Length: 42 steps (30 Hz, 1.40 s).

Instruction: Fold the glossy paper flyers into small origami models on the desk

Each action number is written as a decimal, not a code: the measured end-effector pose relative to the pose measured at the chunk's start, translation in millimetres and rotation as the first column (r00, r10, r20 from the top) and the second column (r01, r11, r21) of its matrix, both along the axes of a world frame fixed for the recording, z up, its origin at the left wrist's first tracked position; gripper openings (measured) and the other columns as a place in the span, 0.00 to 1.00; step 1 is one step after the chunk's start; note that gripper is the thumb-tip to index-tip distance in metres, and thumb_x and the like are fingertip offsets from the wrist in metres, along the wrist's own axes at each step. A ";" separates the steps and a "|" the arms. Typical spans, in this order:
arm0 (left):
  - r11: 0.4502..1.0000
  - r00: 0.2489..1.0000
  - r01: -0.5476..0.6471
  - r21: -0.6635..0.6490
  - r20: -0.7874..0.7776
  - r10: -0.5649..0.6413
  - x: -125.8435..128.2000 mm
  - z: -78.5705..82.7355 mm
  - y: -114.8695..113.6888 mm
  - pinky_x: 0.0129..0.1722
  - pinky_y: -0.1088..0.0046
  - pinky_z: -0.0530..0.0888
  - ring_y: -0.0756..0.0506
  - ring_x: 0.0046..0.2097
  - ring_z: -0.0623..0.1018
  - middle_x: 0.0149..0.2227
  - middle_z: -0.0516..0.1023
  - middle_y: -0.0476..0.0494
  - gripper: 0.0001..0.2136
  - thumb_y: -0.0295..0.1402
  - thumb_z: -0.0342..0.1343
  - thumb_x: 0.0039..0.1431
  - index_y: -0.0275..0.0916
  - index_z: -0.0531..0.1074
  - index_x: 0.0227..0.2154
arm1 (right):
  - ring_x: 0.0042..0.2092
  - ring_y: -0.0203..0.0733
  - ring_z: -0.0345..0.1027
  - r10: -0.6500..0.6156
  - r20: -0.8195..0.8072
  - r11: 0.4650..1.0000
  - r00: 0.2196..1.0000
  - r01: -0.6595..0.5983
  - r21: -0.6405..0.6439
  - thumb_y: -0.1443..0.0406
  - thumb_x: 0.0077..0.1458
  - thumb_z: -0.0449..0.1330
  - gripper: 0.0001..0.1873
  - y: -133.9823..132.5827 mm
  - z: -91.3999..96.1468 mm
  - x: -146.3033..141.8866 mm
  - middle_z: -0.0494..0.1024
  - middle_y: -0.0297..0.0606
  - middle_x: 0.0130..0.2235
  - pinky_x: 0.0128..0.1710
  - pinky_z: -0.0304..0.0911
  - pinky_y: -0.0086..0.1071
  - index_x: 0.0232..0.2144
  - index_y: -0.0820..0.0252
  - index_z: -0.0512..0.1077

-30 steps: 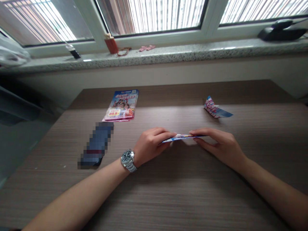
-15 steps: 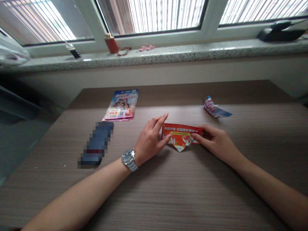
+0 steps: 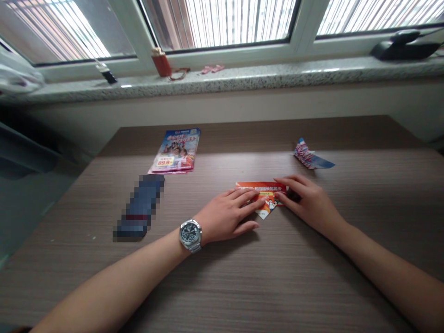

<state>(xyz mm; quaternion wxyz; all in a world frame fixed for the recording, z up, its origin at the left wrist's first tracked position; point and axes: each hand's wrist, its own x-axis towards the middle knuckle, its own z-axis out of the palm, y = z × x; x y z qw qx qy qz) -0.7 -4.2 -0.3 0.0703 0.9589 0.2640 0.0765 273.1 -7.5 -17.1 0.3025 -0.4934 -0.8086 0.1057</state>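
A folded orange-red leaflet [image 3: 263, 189] lies flat on the wooden table [image 3: 222, 277], its lower part folded to a point. My left hand [image 3: 231, 215], with a steel watch on the wrist, lies flat with stretched fingers pressing on the leaflet's left part. My right hand [image 3: 307, 201] rests at the leaflet's right end, fingers laid on its edge.
A stack of colourful flyers [image 3: 176, 151] lies at the back left, a blurred dark object [image 3: 139, 208] beside my left arm, and a folded blue paper piece [image 3: 310, 157] at the back right. The window sill [image 3: 222, 78] holds a red box and small items.
The leaflet, held edge-on above the table a second ago, was turned face up and laid down. My left hand went from pinching to lying flat over it.
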 end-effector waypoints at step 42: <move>0.994 1.000 -0.003 -0.108 -0.021 0.000 -2.4 2.0 -3.6 0.71 0.54 0.48 0.38 0.73 0.49 0.74 0.41 0.45 0.26 0.49 0.42 0.71 0.55 0.52 0.69 | 0.73 0.48 0.39 -0.003 0.448 0.987 0.894 0.074 -0.141 0.48 0.69 0.40 0.39 -13.5 -13.1 -10.8 0.44 0.48 0.73 0.70 0.46 0.48 0.72 0.64 0.40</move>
